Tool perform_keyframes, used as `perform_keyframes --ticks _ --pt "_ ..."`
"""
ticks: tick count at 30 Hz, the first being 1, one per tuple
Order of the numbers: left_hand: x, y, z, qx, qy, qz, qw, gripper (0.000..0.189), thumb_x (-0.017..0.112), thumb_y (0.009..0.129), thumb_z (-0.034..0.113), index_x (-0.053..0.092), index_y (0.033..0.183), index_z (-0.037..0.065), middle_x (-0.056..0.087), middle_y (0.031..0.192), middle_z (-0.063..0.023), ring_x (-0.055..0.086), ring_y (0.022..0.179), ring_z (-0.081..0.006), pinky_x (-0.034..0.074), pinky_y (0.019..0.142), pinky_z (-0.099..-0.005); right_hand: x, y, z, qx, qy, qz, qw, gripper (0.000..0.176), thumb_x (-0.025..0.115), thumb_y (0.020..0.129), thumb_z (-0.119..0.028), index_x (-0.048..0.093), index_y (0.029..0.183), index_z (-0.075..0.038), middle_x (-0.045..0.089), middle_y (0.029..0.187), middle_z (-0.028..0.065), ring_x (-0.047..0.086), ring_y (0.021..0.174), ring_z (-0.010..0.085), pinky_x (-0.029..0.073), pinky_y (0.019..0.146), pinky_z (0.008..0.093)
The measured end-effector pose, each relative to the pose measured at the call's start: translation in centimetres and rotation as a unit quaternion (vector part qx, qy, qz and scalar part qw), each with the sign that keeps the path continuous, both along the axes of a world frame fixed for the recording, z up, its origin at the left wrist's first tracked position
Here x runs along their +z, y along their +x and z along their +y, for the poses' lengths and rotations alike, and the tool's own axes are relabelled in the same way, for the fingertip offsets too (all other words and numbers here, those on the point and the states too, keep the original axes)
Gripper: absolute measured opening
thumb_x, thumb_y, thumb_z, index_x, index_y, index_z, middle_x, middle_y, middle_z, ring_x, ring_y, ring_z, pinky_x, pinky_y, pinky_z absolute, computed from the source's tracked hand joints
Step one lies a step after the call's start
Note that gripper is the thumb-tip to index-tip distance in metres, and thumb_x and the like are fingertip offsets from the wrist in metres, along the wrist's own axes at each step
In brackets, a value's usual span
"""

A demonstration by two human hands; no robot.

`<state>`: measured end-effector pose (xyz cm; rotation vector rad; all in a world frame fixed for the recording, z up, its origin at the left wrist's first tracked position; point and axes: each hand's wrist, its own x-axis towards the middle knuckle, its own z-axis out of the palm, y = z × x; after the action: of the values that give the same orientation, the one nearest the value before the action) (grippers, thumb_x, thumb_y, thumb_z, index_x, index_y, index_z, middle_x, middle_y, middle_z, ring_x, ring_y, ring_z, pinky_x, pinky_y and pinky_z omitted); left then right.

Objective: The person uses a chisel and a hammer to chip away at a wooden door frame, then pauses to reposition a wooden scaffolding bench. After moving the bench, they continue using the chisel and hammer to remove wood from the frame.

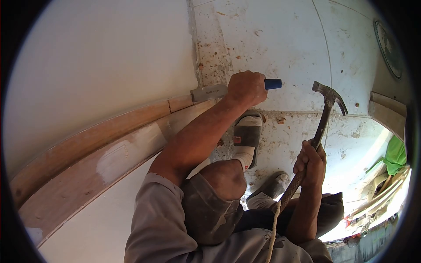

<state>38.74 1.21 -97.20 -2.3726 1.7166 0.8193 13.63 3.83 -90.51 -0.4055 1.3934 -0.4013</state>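
My left hand point(246, 90) is closed round a chisel, whose blue handle end point(273, 83) sticks out to the right of the fist. Its flat steel blade point(209, 92) points left, with the tip right at the end of a wooden strip point(180, 103) along the white wall. My right hand point(311, 164) grips the shaft of a claw hammer point(324, 116), held upright with its metal head away from my body. The hammer's patterned grip runs down below the hand. A gap or cut line crosses the wooden strip just left of the blade.
Bits of debris lie on the pale tiled floor point(280, 52) by the wall corner. My sandalled feet point(247, 136) are below my hands. A light cord point(274, 232) hangs by my lap. At the right are a green cloth point(394, 155) and long wooden pieces point(381, 199).
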Motion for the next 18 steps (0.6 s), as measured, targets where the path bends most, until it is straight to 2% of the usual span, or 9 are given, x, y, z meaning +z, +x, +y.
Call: perform_keyframes --ticks 4,6,10,12,15,18 --pt "0.8 -0.9 1.4 -0.005 0.003 0.008 1.0 0.021 0.068 0.075 0.025 0.07 0.088 0.008 0.069 0.078 -0.0142 0.068 0.074 -0.0327 0.054 0.069 -0.0415 0.0 0.0 0.4 0.002 -0.005 -0.007 1.0 0.013 0.059 0.089 -0.016 0.048 0.085 -0.011 0.039 0.055 -0.0044 0.037 0.038 0.0072 0.036 0.034 0.0244" --pt "0.4 -2.3 4.0 -0.124 0.034 0.017 0.992 0.021 0.071 0.073 0.024 0.069 0.087 0.008 0.068 0.075 -0.0139 0.068 0.072 -0.0311 0.054 0.067 -0.0415 0.2 0.1 0.3 -0.009 0.003 -0.01 1.0 0.013 0.059 0.089 -0.016 0.048 0.085 -0.01 0.039 0.055 -0.0045 0.037 0.038 0.0071 0.036 0.034 0.0241" --pt "0.8 -2.6 4.1 -0.128 0.028 0.04 0.991 0.022 0.074 0.072 0.024 0.069 0.086 0.008 0.068 0.071 -0.0128 0.068 0.07 -0.0296 0.054 0.064 -0.0409 0.0 0.1 0.2 -0.021 -0.001 -0.016 1.0 0.013 0.058 0.09 -0.016 0.048 0.085 -0.01 0.039 0.055 -0.0045 0.037 0.038 0.0069 0.036 0.034 0.0238" --pt "1.6 -2.2 1.0 -0.064 -0.079 0.033 0.994 0.024 0.074 0.072 0.025 0.069 0.088 0.008 0.068 0.07 -0.0127 0.069 0.068 -0.0286 0.054 0.062 -0.0396 0.1 0.3 0.0 -0.022 -0.004 0.0 1.0 0.012 0.058 0.09 -0.016 0.048 0.086 -0.01 0.039 0.056 -0.0044 0.038 0.038 0.0069 0.036 0.034 0.0238" --pt "3.6 -3.6 -1.9 -0.063 -0.089 0.056 0.992 0.025 0.074 0.073 0.025 0.069 0.09 0.007 0.068 0.07 -0.0131 0.069 0.067 -0.0291 0.054 0.061 -0.0388 0.1 0.2 -0.2 -0.016 -0.003 -0.009 1.0 0.015 0.058 0.087 -0.016 0.048 0.084 -0.006 0.039 0.055 -0.0016 0.039 0.039 0.009 0.039 0.036 0.0253" --pt "2.9 -4.5 -1.2 -0.073 -0.115 0.062 0.989 0.024 0.073 0.074 0.024 0.069 0.091 0.007 0.068 0.07 -0.0138 0.069 0.067 -0.0294 0.055 0.061 -0.0392 -0.3 -0.4 0.1 -0.018 -0.002 -0.007 1.0 0.012 0.058 0.09 -0.016 0.048 0.086 -0.009 0.039 0.056 -0.004 0.038 0.038 0.0072 0.037 0.034 0.0244"
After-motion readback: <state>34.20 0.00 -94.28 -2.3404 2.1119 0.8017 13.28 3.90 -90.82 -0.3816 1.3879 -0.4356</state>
